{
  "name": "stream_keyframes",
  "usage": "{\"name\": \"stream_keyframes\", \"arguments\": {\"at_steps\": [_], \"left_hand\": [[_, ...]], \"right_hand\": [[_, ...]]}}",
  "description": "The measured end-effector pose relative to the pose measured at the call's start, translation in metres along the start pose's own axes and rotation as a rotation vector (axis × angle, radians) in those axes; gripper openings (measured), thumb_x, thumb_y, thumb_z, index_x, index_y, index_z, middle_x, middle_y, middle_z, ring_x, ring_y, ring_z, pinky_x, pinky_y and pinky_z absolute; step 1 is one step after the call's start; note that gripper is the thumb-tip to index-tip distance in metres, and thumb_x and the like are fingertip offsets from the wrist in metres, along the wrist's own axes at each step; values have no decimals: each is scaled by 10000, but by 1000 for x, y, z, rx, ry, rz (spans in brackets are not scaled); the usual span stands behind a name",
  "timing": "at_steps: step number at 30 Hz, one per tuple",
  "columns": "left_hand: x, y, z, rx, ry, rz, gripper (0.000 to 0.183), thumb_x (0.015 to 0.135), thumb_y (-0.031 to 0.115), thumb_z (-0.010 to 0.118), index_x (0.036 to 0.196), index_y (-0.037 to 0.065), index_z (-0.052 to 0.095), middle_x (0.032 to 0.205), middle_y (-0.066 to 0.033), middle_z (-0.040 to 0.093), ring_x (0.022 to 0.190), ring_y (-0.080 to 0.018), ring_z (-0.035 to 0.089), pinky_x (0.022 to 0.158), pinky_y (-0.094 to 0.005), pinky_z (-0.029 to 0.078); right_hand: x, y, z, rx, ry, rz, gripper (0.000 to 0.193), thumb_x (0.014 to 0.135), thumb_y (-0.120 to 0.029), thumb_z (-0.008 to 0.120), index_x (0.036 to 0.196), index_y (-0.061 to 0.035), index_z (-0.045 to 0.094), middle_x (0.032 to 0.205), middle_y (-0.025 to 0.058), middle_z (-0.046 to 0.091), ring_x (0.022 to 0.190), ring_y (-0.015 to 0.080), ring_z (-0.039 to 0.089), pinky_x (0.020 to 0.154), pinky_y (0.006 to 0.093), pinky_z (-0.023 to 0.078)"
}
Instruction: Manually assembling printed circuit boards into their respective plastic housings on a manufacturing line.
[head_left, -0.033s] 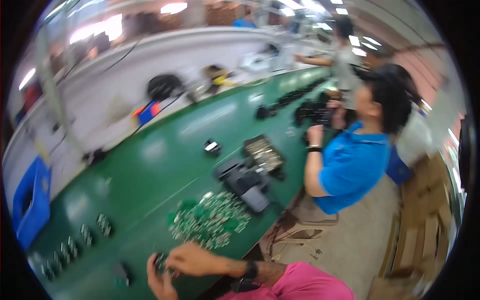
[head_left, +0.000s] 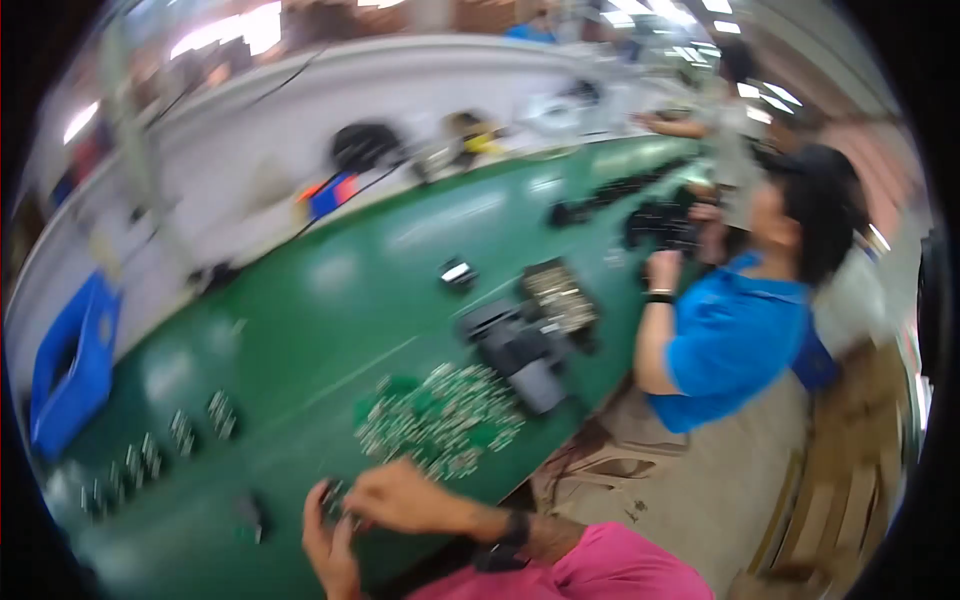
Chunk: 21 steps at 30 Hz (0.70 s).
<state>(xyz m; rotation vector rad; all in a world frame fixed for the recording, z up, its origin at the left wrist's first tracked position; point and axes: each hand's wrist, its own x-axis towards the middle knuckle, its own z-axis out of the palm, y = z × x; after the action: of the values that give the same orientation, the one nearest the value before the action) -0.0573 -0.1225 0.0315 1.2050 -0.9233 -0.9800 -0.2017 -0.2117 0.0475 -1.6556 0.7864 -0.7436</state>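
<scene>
Close together over the near edge of the green bench (head_left: 290,400), my two hands meet at a small circuit board (head_left: 334,496). My left hand (head_left: 330,548) has thumb and fingers closed round it from the left. From the right, my right hand (head_left: 405,497) has its fingertips pinched at the board's edge, partly hiding it. Blur keeps the board's details from showing. Just beyond my right hand spreads a heap of small green circuit boards (head_left: 440,415). A dark small part (head_left: 252,516) lies left of my hands, and a row of small board assemblies (head_left: 182,433) runs further left.
Dark grey plastic housings (head_left: 515,345) and an open box of metallic parts (head_left: 560,297) lie beyond the heap. A blue bin (head_left: 75,365) stands at the far left. A co-worker in a blue shirt (head_left: 735,330) works at the right. Cardboard (head_left: 840,450) is stacked on the floor.
The whole scene has shifted slightly right in the picture as the view turned. My hands stay at the circuit board in much the same grip.
</scene>
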Motion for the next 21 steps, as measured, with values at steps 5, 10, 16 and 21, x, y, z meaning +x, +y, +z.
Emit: {"name": "stream_keyframes", "arguments": {"at_steps": [5,10,16,21], "left_hand": [[8,4,12,13,51,-44,328,1008,94,528,1328,25,542,1107,-118,637,811,-154,684,564,-252,568],[1,7,11,-34,110,-111,300,1016,106,520,1302,23,553,1104,-110,657,711,-156,699,525,-246,562],[3,3,13,-15,143,-54,269,1020,120,524,1266,22,576,1085,-116,683,739,-149,698,541,-257,585],[12,1,17,-4,156,-5,247,1019,118,529,1236,24,599,1075,-110,684,758,-136,687,540,-261,595]], "right_hand": [[-4,-3,1,-374,236,-153,341,827,-207,783,629,-18,580,562,107,561,488,165,536,463,336,404],[-4,-16,9,-123,53,1,322,911,-128,667,1215,-34,611,733,112,629,584,199,585,563,347,475],[-7,-8,24,-215,111,-154,372,954,-81,581,1325,-48,572,886,192,669,708,315,660,658,386,526],[0,-5,23,-209,132,-94,331,955,-79,578,1282,-25,577,899,203,679,755,324,693,664,398,540]]}}
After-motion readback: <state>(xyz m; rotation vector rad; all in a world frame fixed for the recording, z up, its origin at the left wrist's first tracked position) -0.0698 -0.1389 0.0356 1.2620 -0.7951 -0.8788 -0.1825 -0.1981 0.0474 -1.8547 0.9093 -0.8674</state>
